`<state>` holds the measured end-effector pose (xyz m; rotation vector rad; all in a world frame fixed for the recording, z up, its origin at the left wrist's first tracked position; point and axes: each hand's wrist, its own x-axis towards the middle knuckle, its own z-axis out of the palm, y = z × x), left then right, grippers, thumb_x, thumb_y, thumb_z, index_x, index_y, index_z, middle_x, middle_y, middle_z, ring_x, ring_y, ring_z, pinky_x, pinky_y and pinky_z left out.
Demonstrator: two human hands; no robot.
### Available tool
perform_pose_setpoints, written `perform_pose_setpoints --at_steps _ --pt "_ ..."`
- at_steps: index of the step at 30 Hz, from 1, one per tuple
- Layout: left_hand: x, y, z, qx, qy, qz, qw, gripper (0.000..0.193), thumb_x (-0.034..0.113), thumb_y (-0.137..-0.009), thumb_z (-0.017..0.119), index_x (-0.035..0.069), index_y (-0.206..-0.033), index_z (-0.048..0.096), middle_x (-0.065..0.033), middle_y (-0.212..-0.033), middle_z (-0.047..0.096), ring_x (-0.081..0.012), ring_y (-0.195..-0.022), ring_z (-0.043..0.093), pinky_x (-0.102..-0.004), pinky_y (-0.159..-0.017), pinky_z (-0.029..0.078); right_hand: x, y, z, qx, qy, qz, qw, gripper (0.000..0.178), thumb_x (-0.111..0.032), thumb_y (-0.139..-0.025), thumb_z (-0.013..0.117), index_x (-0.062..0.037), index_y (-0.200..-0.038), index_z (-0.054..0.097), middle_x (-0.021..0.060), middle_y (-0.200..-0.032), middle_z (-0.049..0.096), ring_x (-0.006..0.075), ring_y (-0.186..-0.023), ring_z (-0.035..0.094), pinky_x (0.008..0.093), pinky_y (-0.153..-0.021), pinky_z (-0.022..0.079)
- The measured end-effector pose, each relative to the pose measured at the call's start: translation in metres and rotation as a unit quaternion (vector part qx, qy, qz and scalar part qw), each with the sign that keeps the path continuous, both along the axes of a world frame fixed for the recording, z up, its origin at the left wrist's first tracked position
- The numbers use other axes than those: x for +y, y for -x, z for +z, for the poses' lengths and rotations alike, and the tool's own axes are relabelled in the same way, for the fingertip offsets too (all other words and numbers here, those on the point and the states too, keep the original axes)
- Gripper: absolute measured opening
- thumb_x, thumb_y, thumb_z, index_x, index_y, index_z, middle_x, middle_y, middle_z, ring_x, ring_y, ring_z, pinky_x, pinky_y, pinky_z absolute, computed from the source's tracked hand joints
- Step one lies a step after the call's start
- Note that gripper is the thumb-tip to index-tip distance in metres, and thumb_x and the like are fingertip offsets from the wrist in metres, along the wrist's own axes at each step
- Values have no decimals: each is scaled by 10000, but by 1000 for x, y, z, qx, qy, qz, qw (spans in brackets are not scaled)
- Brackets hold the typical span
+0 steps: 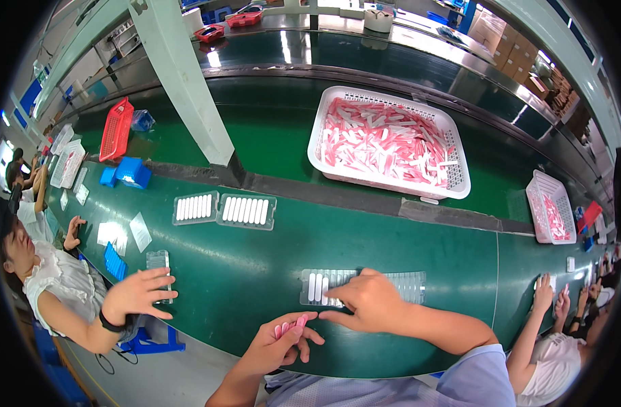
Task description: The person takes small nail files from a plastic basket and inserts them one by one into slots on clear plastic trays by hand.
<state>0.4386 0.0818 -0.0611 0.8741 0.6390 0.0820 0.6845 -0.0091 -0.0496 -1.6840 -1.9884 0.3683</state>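
Note:
My left hand point(280, 344) is closed around several small pink pieces point(301, 321), held above the near edge of the green table. My right hand point(370, 300) reaches in from the right with its index finger and thumb apart. Its index fingertip touches a white stick point(325, 286) lying in a clear ribbed plastic case point(412, 285). Beside that stick, more white sticks point(312, 287) stand side by side at the case's left end. The curled fingers of my right hand partly cover the middle of the case.
Farther left lies an opened clear case point(268, 221) with rows of white sticks. A white basket point(317, 146) of pink and white pieces stands behind a dark ledge, near a pale post point(188, 95). At left, a co-worker's hand point(142, 293) hovers by another clear case point(159, 260).

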Motion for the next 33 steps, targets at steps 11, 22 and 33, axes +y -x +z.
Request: perform_pose_setpoints --at_steps 11,22,33 --pt "-5 -3 1 -67 5 -69 995 407 159 -1115 484 -58 -1459 487 -195 -1093 729 -147 -673 661 -195 -424 313 6 3 4 418 34 -136 898 141 -174 -868 818 -53 -934 788 39 -552 596 152 -426 491 322 -451 371" --pt "1 -5 2 -17 27 -16 999 446 159 -1116 475 -36 -1515 431 -203 -1247 686 -128 -763 678 -194 -449 306 -11 -10 -18 -55 -136 -9 989 180 -254 -838 825 -122 -957 793 -60 -594 552 148 -587 508 333 -641 355" --pt "-5 -12 0 -74 91 -107 987 444 60 -1078 514 -53 -1500 433 -207 -1282 672 -192 -829 724 -200 -431 307 -9 8 8 212 5 -2 977 235 -133 -816 843 -120 -1046 795 -56 -626 585 97 -583 544 289 -646 399"
